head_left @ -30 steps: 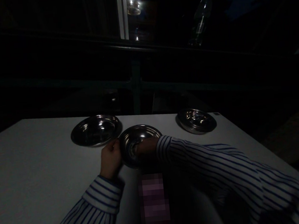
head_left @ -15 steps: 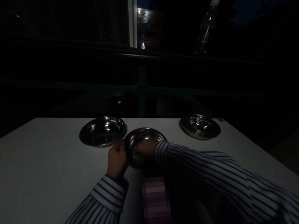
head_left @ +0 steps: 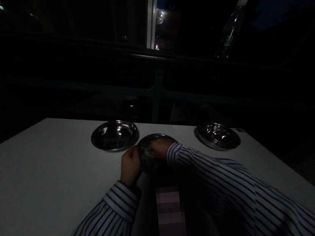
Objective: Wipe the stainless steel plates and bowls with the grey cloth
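Observation:
A round, shiny metal dish (head_left: pixel 154 166) is at the near edge of the table, in front of my body. My left hand (head_left: pixel 130 166) is closed on its left rim, thumb on top. Inside the dish is my right hand (head_left: pixel 160 148), its fingers bent and pressed together against the inner surface. A small pale patch (head_left: pixel 148 152) shows at those fingertips; in the dim light I cannot make out what it is. The right side of the dish is partly hidden by my right hand and striped cuff.
Another metal dish (head_left: pixel 115 135) stands behind on the left. At the back right are metal dishes (head_left: pixel 219 136) that look stacked, near the edge of the white table (head_left: pixel 68 170). Beyond, a clear bottle (head_left: pixel 232 27) stands on the dark window ledge.
My right hand has shifted a little toward the far side inside the dish. My left hand keeps its hold on the rim. The whole view has swung slightly left.

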### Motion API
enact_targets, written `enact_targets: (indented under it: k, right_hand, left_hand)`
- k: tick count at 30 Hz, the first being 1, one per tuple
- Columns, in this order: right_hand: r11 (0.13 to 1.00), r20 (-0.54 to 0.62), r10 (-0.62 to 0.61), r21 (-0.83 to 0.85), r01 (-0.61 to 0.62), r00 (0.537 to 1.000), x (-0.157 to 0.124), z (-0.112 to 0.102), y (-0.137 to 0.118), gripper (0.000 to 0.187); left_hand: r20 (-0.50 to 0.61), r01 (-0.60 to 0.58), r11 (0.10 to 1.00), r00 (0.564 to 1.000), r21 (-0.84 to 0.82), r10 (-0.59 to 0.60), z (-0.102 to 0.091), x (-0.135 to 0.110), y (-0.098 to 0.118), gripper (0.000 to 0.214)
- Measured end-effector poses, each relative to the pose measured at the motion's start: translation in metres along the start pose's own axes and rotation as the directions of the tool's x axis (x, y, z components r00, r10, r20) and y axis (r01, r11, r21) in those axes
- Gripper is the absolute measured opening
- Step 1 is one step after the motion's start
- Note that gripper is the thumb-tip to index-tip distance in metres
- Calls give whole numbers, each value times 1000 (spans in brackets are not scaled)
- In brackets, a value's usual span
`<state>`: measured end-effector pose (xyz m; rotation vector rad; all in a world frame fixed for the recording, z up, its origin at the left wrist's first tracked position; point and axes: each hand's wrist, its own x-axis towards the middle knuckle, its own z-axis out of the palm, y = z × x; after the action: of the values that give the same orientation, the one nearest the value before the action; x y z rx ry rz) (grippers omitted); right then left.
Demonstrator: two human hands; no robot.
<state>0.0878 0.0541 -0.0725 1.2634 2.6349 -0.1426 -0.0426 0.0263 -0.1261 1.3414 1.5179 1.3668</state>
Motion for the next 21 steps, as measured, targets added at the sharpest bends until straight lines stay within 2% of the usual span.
enact_targets:
  k: [2, 6, 11, 13, 17, 21]
  right_hand:
    - [1000, -3, 2, 5, -2, 1000, 2, 2, 0, 25]
    - [995, 33, -96, 40, 95, 995, 2, 8, -1, 20]
    - [999, -60, 31, 15, -31, 998, 8, 9, 5, 28]
    - [1000, -40, -9, 18, 9, 999, 9, 9, 2, 27]
    - [981, 44, -191, 37, 189, 981, 2, 11, -2, 25]
    - [984, 22, -181, 4, 181, 983, -6, 13, 18, 38]
  left_hand:
    - [0, -10, 1000, 1000, -19, 10, 0, 0, -1, 30]
    - [8, -17, 999, 1000, -42, 18, 0, -1, 0, 30]
    - [29, 4, 998, 1000, -65, -2, 0, -1, -1, 31]
    - [17, 1, 998, 1000, -61, 1, 0, -1, -2, 30]
    - [5, -13, 1000, 1000, -26, 13, 0, 1, -4, 29]
    - [56, -13, 998, 998, -57, 16, 0, 4, -4, 31]
